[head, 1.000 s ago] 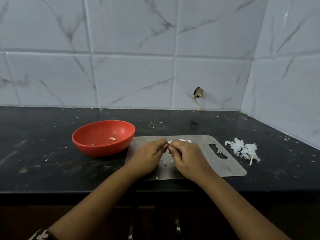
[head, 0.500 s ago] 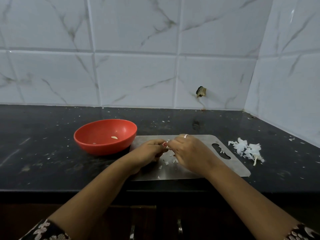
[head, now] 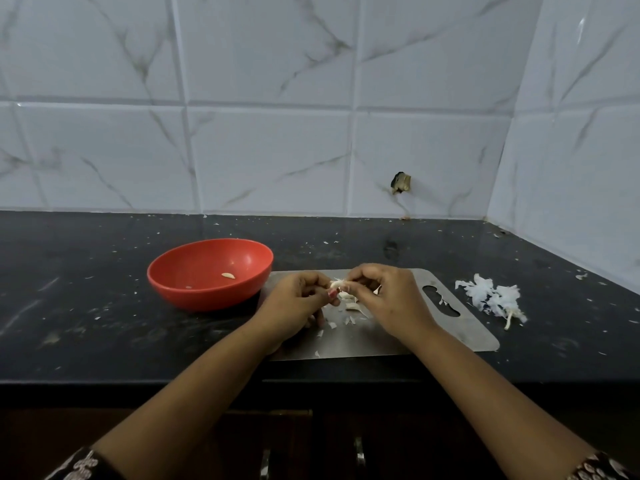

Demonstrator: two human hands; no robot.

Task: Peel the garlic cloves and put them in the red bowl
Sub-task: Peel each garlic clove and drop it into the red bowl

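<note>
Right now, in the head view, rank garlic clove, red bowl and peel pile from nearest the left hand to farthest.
1. garlic clove, pinched by the left hand itself.
2. red bowl, just to its left.
3. peel pile, far off to the right.

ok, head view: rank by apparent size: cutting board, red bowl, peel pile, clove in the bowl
1. steel cutting board, though partly hidden by the hands
2. red bowl
3. garlic peel pile
4. peeled clove
</note>
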